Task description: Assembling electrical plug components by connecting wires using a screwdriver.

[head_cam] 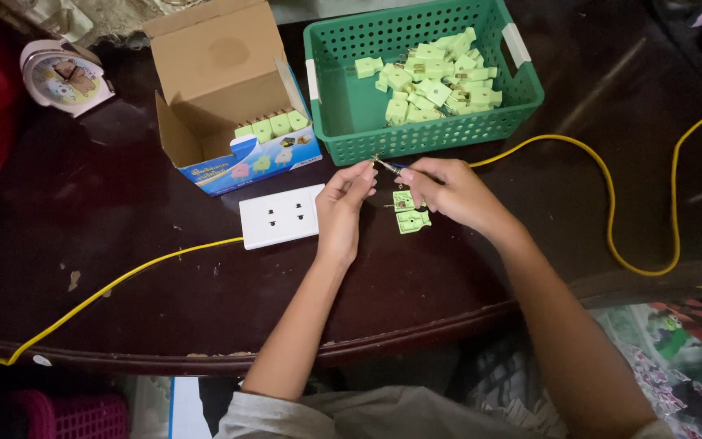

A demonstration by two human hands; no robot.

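1. Grip: your left hand (341,213) and right hand (447,191) meet fingertip to fingertip over the dark table (164,276); both are pinched shut on the stripped end of the yellow cable (385,167), where thin bare wire strands show between the thumbs. How tightly each pinch bears cannot be told from this view

2. Handling, judged: the strands look fine and springy, likely to splay or snap if bent sharply. Hold on the insulation just behind the bare part, not on the strands themselves. The cable itself is light, limp and smooth-jacketed, so it may slide through a loose pinch

3. At 6 o'clock from your fingertips, just beside the right hand, lie two opened pale green plug halves (409,211) with small metal parts inside. Hard plastic, light, probably brittle at the thin walls; take them by the outer edges

4. At 9 o'clock, touching or nearly touching the left hand, sits a white double socket block (279,216) with a second yellow lead running off to 8 o'clock

5. At 12 o'clock, the green basket (343,106) holds a loose heap of green plugs (436,77)

6. At 10 o'clock, an open cardboard box (221,97) holds a row of the same plugs; further out, a small clock (65,77)

7. From the right hand the cable loops away to 3 o'clock
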